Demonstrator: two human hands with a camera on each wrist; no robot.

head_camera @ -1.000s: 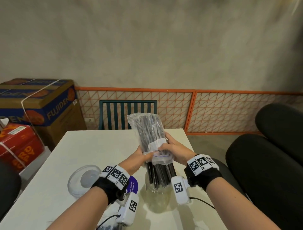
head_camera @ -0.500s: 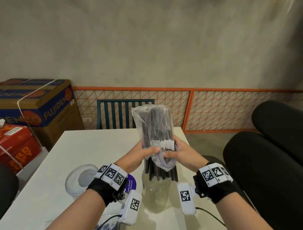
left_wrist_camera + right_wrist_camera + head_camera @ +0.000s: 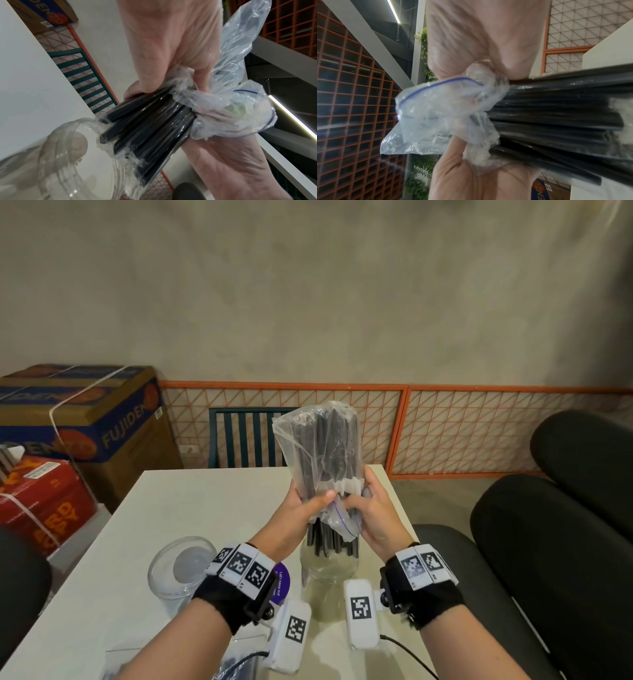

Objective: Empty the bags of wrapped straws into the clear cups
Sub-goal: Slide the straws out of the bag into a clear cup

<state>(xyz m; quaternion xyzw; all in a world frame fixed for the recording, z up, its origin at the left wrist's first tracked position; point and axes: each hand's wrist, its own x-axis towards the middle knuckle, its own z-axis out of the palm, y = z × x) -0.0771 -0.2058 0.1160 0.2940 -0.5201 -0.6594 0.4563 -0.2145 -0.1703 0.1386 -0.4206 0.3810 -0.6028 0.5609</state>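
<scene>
A clear zip bag [image 3: 320, 446] of black wrapped straws [image 3: 330, 537] stands upside down over a clear cup [image 3: 327, 571] on the white table [image 3: 191, 508]. My left hand [image 3: 306, 503] and right hand [image 3: 368, 508] both grip the bunched bag mouth around the bundle. The straws' lower ends [image 3: 137, 139] stick out of the bag [image 3: 228, 115] into the cup's rim [image 3: 72, 129]. In the right wrist view the bag's blue-lined zip edge [image 3: 436, 97] is crumpled beside the straws [image 3: 556, 121].
A second clear cup [image 3: 181, 570] stands left of my left wrist. A purple label [image 3: 281, 582] and another bag [image 3: 191, 662] lie near the table's front edge. Cardboard boxes [image 3: 78, 419] stand at left, a green chair [image 3: 239, 436] behind, black cushions [image 3: 548, 542] at right.
Both hands have lifted the bag upward along the bundle, so more of the black straws shows below the bag mouth above the cup.
</scene>
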